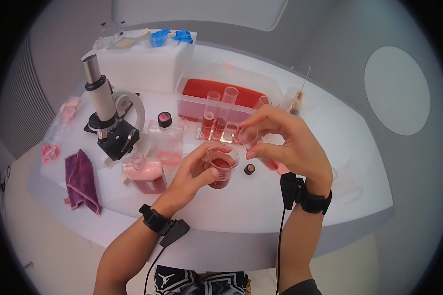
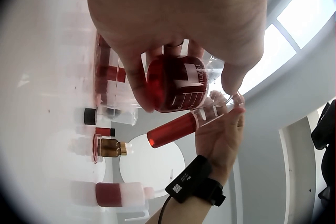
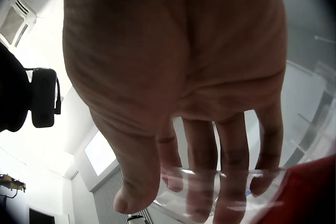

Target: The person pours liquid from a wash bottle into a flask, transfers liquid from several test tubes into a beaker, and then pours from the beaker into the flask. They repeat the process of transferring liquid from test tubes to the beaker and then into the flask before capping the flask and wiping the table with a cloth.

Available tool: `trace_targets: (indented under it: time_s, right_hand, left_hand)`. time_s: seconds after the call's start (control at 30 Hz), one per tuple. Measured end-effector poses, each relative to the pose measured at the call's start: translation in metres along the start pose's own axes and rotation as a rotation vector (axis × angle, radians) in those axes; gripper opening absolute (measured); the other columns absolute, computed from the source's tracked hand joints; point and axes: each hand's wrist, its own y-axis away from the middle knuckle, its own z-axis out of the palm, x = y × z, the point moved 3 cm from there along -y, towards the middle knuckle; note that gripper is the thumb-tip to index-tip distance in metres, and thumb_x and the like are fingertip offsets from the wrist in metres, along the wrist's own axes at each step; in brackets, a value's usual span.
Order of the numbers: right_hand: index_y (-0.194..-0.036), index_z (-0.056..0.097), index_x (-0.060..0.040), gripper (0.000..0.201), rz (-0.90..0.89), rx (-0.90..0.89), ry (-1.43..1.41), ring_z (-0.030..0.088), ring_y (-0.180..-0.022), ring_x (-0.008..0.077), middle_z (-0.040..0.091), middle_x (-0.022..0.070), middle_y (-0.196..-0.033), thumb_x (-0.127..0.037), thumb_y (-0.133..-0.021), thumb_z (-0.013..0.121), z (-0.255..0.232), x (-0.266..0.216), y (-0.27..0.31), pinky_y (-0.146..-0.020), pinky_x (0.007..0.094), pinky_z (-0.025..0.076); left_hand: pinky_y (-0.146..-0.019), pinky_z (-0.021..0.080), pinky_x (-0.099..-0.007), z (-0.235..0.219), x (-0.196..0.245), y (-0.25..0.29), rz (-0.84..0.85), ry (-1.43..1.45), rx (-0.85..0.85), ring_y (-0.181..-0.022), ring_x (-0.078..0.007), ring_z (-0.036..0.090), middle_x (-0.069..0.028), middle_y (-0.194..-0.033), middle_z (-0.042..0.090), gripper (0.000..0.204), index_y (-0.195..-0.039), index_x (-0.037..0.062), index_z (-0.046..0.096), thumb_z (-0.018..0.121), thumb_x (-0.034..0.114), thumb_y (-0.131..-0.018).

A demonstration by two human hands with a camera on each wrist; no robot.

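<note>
My left hand (image 1: 184,182) (image 2: 173,14) grips a glass beaker (image 1: 220,177) (image 2: 181,85) of dark red liquid, fingers and thumb around its sides. Just right of the beaker, my right hand (image 1: 295,142) (image 2: 218,142) pinches a clear tube (image 1: 267,161) (image 2: 176,128) near its upper end. Red liquid fills the tube's lower part, and the tube leans with its top toward the beaker. In the right wrist view the right hand's (image 3: 178,77) curved fingers show partly through clear material. Whether tube and beaker touch, I cannot tell.
Behind the hands stand a rack (image 1: 202,133) of tubes and a tub (image 1: 189,105) of red liquid. Two bottles (image 1: 145,176) (image 1: 167,147), a microscope (image 1: 103,105) and a purple cloth (image 1: 81,182) are left. A small cap (image 1: 249,169) lies between the hands.
</note>
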Motion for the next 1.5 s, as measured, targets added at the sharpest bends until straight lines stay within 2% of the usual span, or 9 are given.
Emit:
trace_targets:
  time_s: [0.1,0.33,0.5,0.63,0.73,0.8,1.03,1.1,1.5]
  right_hand:
    - [-0.114,0.072,-0.0023,0.034,-0.008,-0.013,0.010,0.071,-0.089,0.0142,0.076,0.0057,-0.094,-0.007,-0.083,0.085,0.001,0.006,0.000,-0.079,0.0286,0.055]
    - [-0.126,0.075,-0.0033,0.042,-0.015,-0.087,-0.050,0.067,-0.079,0.0127,0.077,0.0098,-0.099,-0.002,-0.084,0.081,0.007,0.014,-0.002,-0.067,0.0264,0.053]
    - [-0.127,0.075,-0.0041,0.043,0.135,-0.115,-0.057,0.066,-0.078,0.0148,0.074,0.0089,-0.095,-0.001,-0.085,0.080,0.010,0.013,-0.003,-0.066,0.0274,0.054]
    - [-0.126,0.073,-0.0027,0.042,0.029,-0.103,0.014,0.067,-0.079,0.0152,0.073,0.0080,-0.093,-0.003,-0.085,0.082,0.010,0.013,-0.005,-0.066,0.0278,0.054]
    - [-0.122,0.069,-0.0017,0.041,0.124,-0.091,0.045,0.069,-0.083,0.0158,0.072,0.0075,-0.095,-0.005,-0.084,0.084,0.009,0.006,-0.005,-0.073,0.0300,0.054]
    - [-0.124,0.067,-0.0007,0.047,0.106,-0.082,0.093,0.070,-0.094,0.0183,0.073,0.0055,-0.101,0.002,-0.080,0.083,0.009,0.007,-0.005,-0.088,0.0332,0.056]
    - [-0.116,0.072,-0.0011,0.038,0.089,-0.106,0.091,0.070,-0.096,0.0174,0.073,0.0065,-0.102,0.003,-0.080,0.084,0.011,0.005,-0.007,-0.088,0.0328,0.057]
    - [-0.115,0.073,-0.0013,0.037,0.141,-0.068,0.018,0.073,-0.092,0.0186,0.077,0.0091,-0.101,-0.008,-0.082,0.087,0.011,0.005,-0.005,-0.082,0.0349,0.058]
    - [-0.121,0.077,-0.0012,0.039,-0.001,-0.057,0.075,0.073,-0.082,0.0187,0.080,0.0128,-0.112,-0.003,-0.083,0.084,0.013,0.006,-0.006,-0.064,0.0305,0.059]
  left_hand:
    - [-0.095,0.049,-0.0285,-0.001,-0.002,0.001,0.042,0.036,-0.002,-0.113,-0.0130,0.063,-0.0055,-0.124,0.069,0.056,-0.143,0.0061,0.055,0.074,0.037,-0.100]
    - [-0.097,0.050,-0.0299,0.000,0.002,0.002,0.038,0.054,-0.003,-0.116,-0.0141,0.064,-0.0081,-0.126,0.070,0.058,-0.145,0.0061,0.055,0.074,0.037,-0.099]
    - [-0.096,0.051,-0.0304,0.000,0.001,0.001,0.046,0.055,0.006,-0.115,-0.0145,0.064,-0.0087,-0.126,0.070,0.057,-0.144,0.0066,0.055,0.075,0.033,-0.099]
    - [-0.096,0.051,-0.0306,-0.001,0.002,0.002,0.034,0.049,-0.005,-0.114,-0.0146,0.064,-0.0082,-0.124,0.070,0.056,-0.144,0.0069,0.055,0.075,0.033,-0.099]
    - [-0.096,0.051,-0.0309,0.001,0.006,0.001,0.050,0.052,0.005,-0.113,-0.0146,0.064,-0.0079,-0.123,0.069,0.057,-0.144,0.0070,0.055,0.075,0.033,-0.098]
    - [-0.097,0.051,-0.0312,0.002,0.007,0.002,0.042,0.052,-0.001,-0.114,-0.0149,0.064,-0.0082,-0.123,0.069,0.057,-0.144,0.0069,0.055,0.075,0.034,-0.098]
    - [-0.097,0.051,-0.0318,0.001,0.008,0.003,0.049,0.048,0.010,-0.115,-0.0156,0.064,-0.0092,-0.124,0.070,0.057,-0.144,0.0068,0.056,0.074,0.035,-0.098]
    - [-0.098,0.050,-0.0319,0.001,0.008,0.002,0.036,0.058,-0.005,-0.116,-0.0160,0.064,-0.0093,-0.124,0.070,0.056,-0.144,0.0068,0.056,0.074,0.035,-0.098]
    - [-0.102,0.048,-0.0340,0.001,0.007,0.002,0.032,0.061,-0.016,-0.117,-0.0178,0.064,-0.0086,-0.121,0.070,0.057,-0.143,0.0077,0.057,0.074,0.039,-0.098]
